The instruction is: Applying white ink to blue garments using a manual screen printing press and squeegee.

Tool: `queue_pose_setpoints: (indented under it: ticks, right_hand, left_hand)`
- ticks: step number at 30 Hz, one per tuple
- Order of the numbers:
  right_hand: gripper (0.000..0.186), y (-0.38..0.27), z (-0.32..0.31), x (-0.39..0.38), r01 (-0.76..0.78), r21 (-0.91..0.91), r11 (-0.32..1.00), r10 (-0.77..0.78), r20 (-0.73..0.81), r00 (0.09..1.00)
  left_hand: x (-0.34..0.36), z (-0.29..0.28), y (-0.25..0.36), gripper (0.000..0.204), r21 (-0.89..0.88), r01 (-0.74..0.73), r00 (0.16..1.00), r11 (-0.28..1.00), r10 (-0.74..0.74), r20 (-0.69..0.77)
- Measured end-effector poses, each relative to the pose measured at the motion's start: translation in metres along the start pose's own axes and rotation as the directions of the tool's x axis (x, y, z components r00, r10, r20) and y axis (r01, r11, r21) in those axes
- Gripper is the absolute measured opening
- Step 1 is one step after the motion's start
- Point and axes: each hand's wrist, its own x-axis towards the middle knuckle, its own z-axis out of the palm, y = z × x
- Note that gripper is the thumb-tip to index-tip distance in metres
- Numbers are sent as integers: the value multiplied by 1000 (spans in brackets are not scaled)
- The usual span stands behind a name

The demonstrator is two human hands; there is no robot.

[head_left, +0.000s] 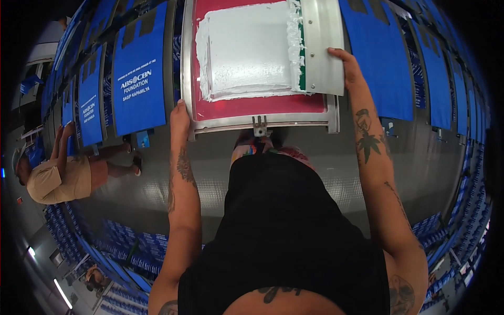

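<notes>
Head view: the squeegee sits along the right side of the frame, long axis running away from the wearer, roughly parallel to that side. Its far end goes out of the shot. The green blade faces left, toward the ink. Body's a flat, dull silver metal plate with screws in a row.

Right hand has the squeegee by its outer edge, one digit laid on the face, the rest hidden behind. Left hand is up against the frame's near left side, thumb pointing away; fingers are hidden, so can't tell how closed it is.

Frame's bare metal around red mesh. The ink is a glossy white, smooth rectangle with thick, ragged ridges, piled up along the blade. There's a metal clamp at the near edge, and blue panels on both sides.
</notes>
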Motion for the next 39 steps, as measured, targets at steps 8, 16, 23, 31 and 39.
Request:
queue_pose_setpoints:
  ticks: [8, 16, 23, 31, 39]
  right_hand:
    - [36, 8, -16, 9, -13, 77, 997, 18, -57, 998]
    - [47, 1, 24, 7, 147, -237, 960, -188, -163, 969]
    - [41, -92, 177, 92, 281, -941, -190, -104, 304, 947]
    - [35, 57, 127, 54, 396, -634, -664, -313, 717, 623]
    - [32, 54, 100, -99, 253, -912, -322, -460, 384, 801]
  left_hand:
    - [4, 15, -16, 55, -39, 31, 999, 999, -31, -11]
    - [15, 18, -63, 56, -174, 133, 990, 976, -124, 62]
    - [67, 3, 0, 67, -21, -244, 957, 969, 245, 156]
    - [74, 60, 84, 60, 548, -801, 501, 241, 771, 393]
    - [-50, 20, 78, 43, 265, -848, 530, 459, 717, 454]
